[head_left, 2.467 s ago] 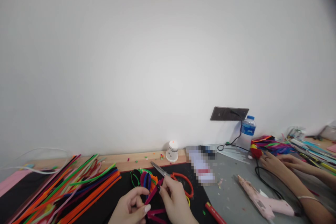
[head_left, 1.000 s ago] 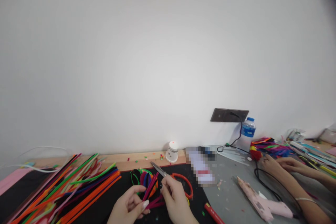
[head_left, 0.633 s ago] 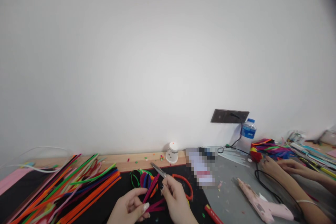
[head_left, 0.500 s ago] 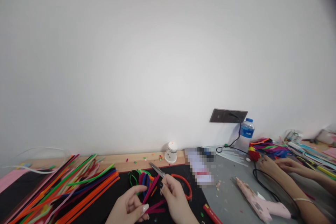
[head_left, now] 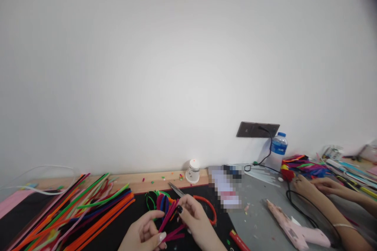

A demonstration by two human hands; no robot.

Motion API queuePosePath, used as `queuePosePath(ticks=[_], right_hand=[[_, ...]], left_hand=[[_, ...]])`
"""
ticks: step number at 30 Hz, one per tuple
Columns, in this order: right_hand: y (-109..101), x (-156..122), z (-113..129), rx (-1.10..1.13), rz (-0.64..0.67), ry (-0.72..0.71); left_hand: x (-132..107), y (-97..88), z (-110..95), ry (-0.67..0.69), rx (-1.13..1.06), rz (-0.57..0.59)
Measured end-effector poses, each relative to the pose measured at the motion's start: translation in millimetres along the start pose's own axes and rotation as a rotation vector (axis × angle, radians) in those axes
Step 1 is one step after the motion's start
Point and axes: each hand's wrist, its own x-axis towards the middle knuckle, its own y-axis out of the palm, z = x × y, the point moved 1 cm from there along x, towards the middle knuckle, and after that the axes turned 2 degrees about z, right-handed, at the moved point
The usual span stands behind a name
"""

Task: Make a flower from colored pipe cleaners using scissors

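Observation:
Magenta pipe cleaners (head_left: 169,217) stretch between my two hands at the bottom middle. My left hand (head_left: 144,232) pinches them low down between thumb and fingers. The fingers of my right hand (head_left: 194,217) are closed on their upper end. Behind my right hand lie scissors (head_left: 210,208) with orange handles, their blades pointing up and left on the black mat (head_left: 118,219). Looped pipe cleaners (head_left: 156,200) in green, blue and purple lie just beyond my left fingertips.
Long pipe cleaners (head_left: 100,219) in many colours lie at left. A white paper cup (head_left: 192,171) stands upside down by the wall. At right are a pink glue gun (head_left: 297,229), a water bottle (head_left: 278,151), black cable and another person's hands (head_left: 306,190).
My right hand has shifted slightly up and left along the magenta pipe cleaners. My left hand keeps its pinch nearly in place. The whole view has moved a little.

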Motion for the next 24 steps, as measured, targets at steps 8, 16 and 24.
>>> queuePosePath(ticks=[8,16,24], right_hand=[[6,-3,6,-0.099,-0.05,-0.003],[3,-1,3,-0.099,-0.063,0.053],[2,1,-6,-0.064,-0.08,0.036]], left_hand=[[0,0.5,-5,-0.006,0.015,0.05],[2,-4.3,-2,-0.212,-0.01,-0.02],[-1,0.8,-6,-0.171,-0.03,-0.125]])
